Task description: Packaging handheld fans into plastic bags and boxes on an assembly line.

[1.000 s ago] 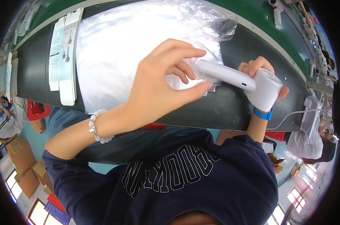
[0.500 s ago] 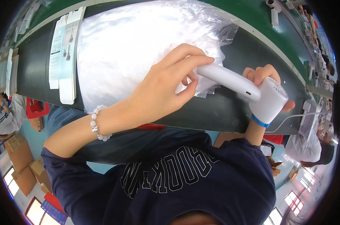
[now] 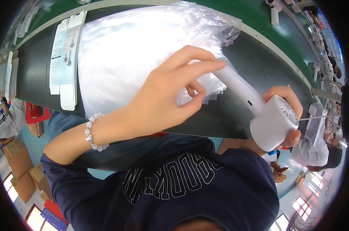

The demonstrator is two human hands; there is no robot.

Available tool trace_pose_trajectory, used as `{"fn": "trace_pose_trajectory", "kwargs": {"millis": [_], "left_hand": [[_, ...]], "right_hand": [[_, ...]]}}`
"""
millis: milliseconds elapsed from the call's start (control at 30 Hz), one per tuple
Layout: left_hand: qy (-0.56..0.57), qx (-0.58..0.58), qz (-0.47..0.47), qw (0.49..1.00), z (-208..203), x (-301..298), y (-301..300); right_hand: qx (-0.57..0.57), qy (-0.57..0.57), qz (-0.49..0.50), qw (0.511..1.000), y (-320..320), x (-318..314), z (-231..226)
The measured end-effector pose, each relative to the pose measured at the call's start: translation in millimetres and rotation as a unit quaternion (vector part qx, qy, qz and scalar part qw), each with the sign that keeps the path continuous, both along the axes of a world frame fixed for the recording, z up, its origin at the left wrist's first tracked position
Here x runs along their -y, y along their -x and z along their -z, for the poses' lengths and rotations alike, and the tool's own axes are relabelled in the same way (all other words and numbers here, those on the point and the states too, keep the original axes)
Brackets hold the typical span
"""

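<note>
A white handheld fan [image 3: 238,85] with a slotted round head is tilted over the dark work surface. My right hand [image 3: 285,94] is closed around its head from behind, fingers at the top and thumb at the lower side. A small dark port shows on the handle. My left hand [image 3: 170,86] reaches to the handle's far end; its outstretched index finger touches there, while the thumb stays apart from it. Some fingers are curled and slightly blurred. Beneath the left hand lies a large stack of clear plastic bags [image 3: 120,54].
Flat printed cartons [image 3: 68,57] lie left of the bags. A dark mat [image 3: 266,57] covers the table, with a green strip [image 3: 293,50] beyond its pale edge. Another white device [image 3: 274,13] lies at the far right. Cardboard boxes [image 3: 18,163] stand on the floor at left.
The fan's head has come down toward me and turned, so its grille faces further upward. My right hand moved with it. My left hand stays near the handle's end, shifted slightly.
</note>
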State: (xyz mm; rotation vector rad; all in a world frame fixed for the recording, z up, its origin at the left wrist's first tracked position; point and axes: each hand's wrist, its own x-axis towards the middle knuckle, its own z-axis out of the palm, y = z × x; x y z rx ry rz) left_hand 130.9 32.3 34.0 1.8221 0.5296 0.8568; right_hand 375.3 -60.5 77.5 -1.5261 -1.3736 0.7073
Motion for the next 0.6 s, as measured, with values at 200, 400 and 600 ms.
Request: {"fn": "trace_pose_trajectory", "kwargs": {"millis": [200,400,600], "left_hand": [[0.01,0.044,0.081,0.996,-5.8,10.9,-6.8],[0.161,0.074,0.09,0.98,-15.8,14.3,0.3],[-0.005,0.092,0.052,0.994,-22.8,20.6,0.4]], "right_hand": [[-0.215,0.014,-0.024,0.976,44.3,1.4,6.7],[-0.176,-0.053,0.071,0.98,63.2,1.3,8.8],[-0.098,-0.09,0.135,0.982,75.4,-6.8,12.2]]}}
